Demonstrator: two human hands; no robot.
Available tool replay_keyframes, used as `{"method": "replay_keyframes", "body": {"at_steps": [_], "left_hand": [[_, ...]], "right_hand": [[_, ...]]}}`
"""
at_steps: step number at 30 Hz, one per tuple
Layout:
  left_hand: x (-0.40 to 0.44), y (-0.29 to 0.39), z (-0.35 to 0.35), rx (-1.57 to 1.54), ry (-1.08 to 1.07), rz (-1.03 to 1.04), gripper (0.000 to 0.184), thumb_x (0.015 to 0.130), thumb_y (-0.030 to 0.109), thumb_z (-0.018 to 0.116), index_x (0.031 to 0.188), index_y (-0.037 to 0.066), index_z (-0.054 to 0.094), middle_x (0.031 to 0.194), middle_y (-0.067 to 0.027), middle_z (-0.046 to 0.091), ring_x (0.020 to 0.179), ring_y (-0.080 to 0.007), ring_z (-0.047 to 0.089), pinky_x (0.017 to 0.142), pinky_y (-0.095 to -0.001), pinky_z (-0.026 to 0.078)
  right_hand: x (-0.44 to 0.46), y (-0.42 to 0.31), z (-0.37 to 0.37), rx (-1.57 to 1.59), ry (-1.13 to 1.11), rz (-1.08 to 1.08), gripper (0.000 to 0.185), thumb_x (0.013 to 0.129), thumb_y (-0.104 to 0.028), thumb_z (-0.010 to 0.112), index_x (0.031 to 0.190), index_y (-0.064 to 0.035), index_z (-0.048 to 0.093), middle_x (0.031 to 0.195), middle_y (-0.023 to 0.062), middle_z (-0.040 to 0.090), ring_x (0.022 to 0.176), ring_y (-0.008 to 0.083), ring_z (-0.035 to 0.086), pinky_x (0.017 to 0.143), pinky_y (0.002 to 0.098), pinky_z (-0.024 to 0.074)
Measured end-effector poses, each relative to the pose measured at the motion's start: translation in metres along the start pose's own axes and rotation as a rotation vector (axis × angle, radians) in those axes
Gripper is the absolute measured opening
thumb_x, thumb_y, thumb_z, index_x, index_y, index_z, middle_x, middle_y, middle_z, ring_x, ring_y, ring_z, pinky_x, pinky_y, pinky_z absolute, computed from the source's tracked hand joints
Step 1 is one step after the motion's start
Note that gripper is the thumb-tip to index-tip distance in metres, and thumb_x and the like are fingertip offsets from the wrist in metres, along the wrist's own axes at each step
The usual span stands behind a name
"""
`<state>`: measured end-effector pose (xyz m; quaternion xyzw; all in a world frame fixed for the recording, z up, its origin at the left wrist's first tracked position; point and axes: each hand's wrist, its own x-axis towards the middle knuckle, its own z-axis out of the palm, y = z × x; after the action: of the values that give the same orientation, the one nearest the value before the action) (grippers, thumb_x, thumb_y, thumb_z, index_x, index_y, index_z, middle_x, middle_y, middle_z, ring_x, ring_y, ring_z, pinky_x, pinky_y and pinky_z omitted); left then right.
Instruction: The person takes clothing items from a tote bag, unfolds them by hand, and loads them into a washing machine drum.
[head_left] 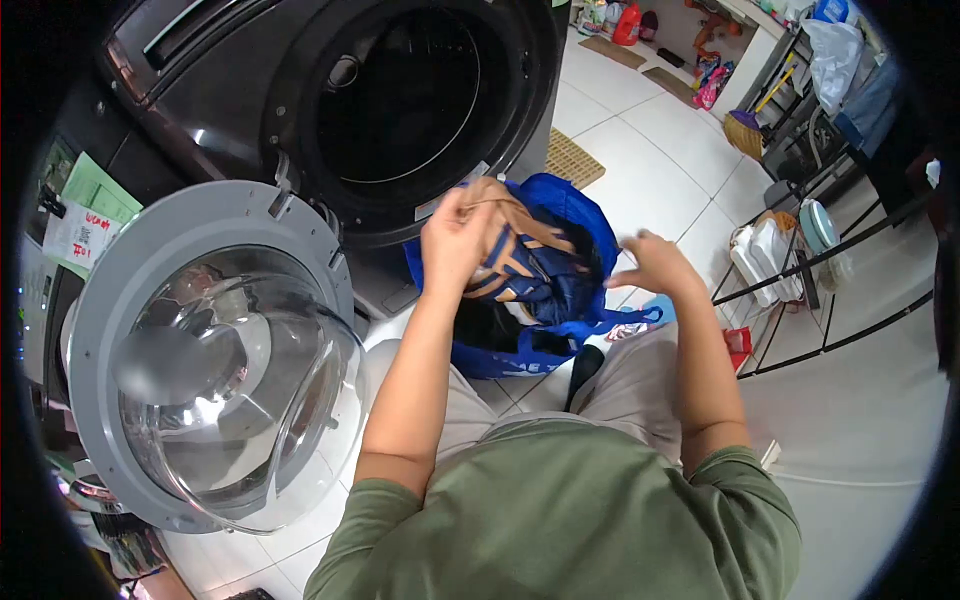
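Bright glare on glass door point(235, 375)

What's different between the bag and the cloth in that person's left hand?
The bag is blue with white lettering; the cloth is patterned in tan and navy. The bag stands on the floor; the cloth is pinched by the left hand at the bag's mouth. Both show blue.

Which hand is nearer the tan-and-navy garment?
Left. The left hand pinches the tan-and-navy garment near its top; the right hand is open, off to its right, beside the blue bag.
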<state>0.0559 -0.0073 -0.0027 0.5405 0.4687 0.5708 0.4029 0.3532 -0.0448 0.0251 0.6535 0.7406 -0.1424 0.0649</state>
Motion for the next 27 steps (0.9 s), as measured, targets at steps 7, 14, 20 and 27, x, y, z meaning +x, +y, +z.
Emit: {"method": "replay_keyframes", "body": {"at_steps": [7,14,20,27], "left_hand": [[-0.003,0.094,0.018,-0.299,-0.090,0.327,0.041,0.087,0.011,0.072,0.123,0.003,0.055,0.120,-0.0068,0.059,0.110,-0.0119,0.055,0.093,-0.0293,0.046],[0.023,0.027,-0.003,-0.571,-0.200,-0.254,0.051,0.096,0.042,0.056,0.135,0.010,0.048,0.129,-0.0125,0.056,0.118,-0.0224,0.057,0.095,-0.0385,0.053],[0.157,0.021,-0.041,-1.013,-0.006,0.063,0.058,0.095,0.037,0.059,0.139,0.004,0.042,0.142,-0.0151,0.047,0.127,-0.0262,0.051,0.111,-0.0475,0.036],[0.103,0.064,-0.023,-0.438,-0.295,0.026,0.054,0.098,0.025,0.054,0.141,-0.002,0.038,0.144,-0.0190,0.042,0.125,-0.0358,0.052,0.101,-0.0450,0.046]], "right_hand": [[0.038,-0.090,0.002,0.992,0.602,-0.386,0.042,0.078,0.001,0.068,0.118,-0.0046,0.061,0.106,0.0096,0.069,0.100,0.0180,0.064,0.089,0.0317,0.0481],[0.019,-0.108,-0.096,0.984,0.117,-1.078,0.049,0.086,-0.007,0.069,0.133,0.0012,0.053,0.126,0.0101,0.060,0.116,0.0215,0.057,0.102,0.0343,0.0449],[0.112,-0.056,0.012,0.868,0.319,-0.461,0.025,0.086,-0.019,0.068,0.106,-0.0053,0.069,0.103,0.0097,0.069,0.093,0.0247,0.065,0.086,0.0360,0.0520],[0.139,-0.057,0.190,-0.019,-0.075,-0.268,0.023,0.082,-0.013,0.057,0.099,-0.0088,0.072,0.110,0.0150,0.069,0.102,0.0343,0.067,0.090,0.0442,0.0527]]}}
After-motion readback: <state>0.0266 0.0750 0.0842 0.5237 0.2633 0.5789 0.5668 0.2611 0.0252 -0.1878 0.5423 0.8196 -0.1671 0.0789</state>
